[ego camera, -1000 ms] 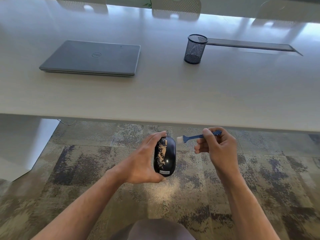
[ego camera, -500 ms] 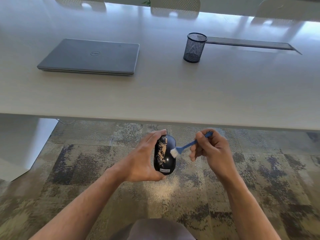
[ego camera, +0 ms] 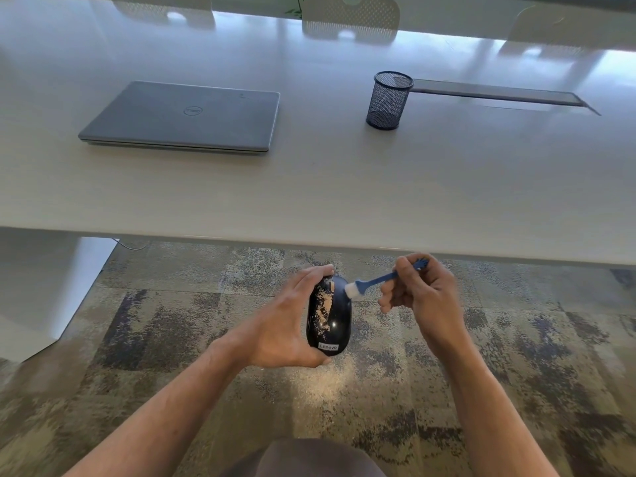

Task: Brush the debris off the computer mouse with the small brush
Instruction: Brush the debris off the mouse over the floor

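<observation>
A black computer mouse (ego camera: 335, 321) with tan debris (ego camera: 322, 309) down its left half is held in my left hand (ego camera: 285, 325), below the table edge and over the carpet. My right hand (ego camera: 425, 297) grips a small blue brush (ego camera: 377, 281) by its handle. The brush's white bristles touch the upper right part of the mouse, near the scroll wheel. The right half of the mouse looks glossy and free of debris.
A closed grey laptop (ego camera: 186, 118) lies on the pale table (ego camera: 344, 187) at the left. A black mesh pen cup (ego camera: 389, 99) stands at the middle, next to a long dark slot (ego camera: 499, 92). Pale crumbs lie on the patterned carpet (ego camera: 330, 383) under the mouse.
The brush swept down the right side of the mouse, then came back up to its top right. My left hand has held the mouse still.
</observation>
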Motion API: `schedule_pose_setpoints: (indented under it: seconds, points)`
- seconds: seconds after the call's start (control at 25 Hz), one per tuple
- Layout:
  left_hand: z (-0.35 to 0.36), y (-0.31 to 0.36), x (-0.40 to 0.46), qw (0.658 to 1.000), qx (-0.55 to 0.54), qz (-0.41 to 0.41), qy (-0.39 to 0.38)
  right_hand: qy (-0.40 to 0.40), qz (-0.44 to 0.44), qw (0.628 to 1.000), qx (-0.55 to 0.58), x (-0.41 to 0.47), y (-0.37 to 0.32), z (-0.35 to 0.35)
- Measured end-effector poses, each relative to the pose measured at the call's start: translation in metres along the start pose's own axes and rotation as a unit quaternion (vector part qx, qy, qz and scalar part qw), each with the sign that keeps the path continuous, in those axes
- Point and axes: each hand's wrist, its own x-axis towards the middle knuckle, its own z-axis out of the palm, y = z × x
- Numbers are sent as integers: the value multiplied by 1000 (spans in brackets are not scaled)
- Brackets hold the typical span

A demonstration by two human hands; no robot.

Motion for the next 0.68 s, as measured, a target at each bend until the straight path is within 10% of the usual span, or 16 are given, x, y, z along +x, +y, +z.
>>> schedule_pose_setpoints:
  seconds: [0.68]
  points:
    - [7, -3, 1, 1000, -19, 1, 3, 75, 13, 997, -28, 6, 15, 31]
